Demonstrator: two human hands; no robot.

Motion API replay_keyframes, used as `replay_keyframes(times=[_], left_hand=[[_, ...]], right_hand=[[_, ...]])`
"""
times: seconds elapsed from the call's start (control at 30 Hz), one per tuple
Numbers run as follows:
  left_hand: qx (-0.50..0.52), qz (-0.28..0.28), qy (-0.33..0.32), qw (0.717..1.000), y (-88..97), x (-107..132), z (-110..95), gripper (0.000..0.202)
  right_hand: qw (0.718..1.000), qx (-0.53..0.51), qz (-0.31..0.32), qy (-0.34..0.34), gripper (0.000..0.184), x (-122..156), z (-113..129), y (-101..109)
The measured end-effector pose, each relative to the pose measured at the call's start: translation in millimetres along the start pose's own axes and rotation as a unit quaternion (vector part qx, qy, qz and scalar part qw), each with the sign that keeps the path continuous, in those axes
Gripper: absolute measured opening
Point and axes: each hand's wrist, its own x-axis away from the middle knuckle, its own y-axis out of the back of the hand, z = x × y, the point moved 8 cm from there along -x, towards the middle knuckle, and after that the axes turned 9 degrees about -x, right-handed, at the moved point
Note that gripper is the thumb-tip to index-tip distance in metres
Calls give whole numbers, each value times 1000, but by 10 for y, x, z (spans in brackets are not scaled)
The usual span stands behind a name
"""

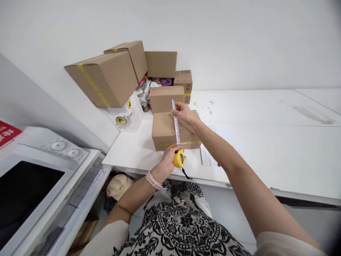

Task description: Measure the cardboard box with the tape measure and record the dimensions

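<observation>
Centre frame: left hand [168, 159] grips yellow tape measure [178, 159]; right hand [183, 112] pinches its drawn-out blade [176, 128] over the low carton [163, 127]. Step in hand looks like measuring; next move likely calls for keeping the blade straight, aligned with carton edges.

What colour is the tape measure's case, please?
The tape measure's case is mostly yellow, clearest in the head view.

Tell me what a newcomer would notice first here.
Probably the yellow tape measure in the left hand, its blade drawn out over a low carton to the right hand. Next, the big carton stacked above an avocado-print box at the table's left end.
</observation>
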Motion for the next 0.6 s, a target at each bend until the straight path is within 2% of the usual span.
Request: replay_keyframes(times=[0.1,0.17,0.23,0.4,0.6], left_hand=[[14,13,20,1000,-68,17,12,14],[23,27,36,999,-123,59,12,9],[31,44,51,997,-184,109,3,15],[69,66,62,994,-278,170,-57,27],[62,61,51,995,-281,97,-111,31]], right_hand=[[999,7,-18,-39,21,-35,-153,39],[996,33,-16,-80,25,-66,-283,66],[990,88,-10,-106,30,-124,-402,101],[971,228,-9,-76,24,-320,-537,160],[964,251,-20,-89,23,-400,-629,201]])
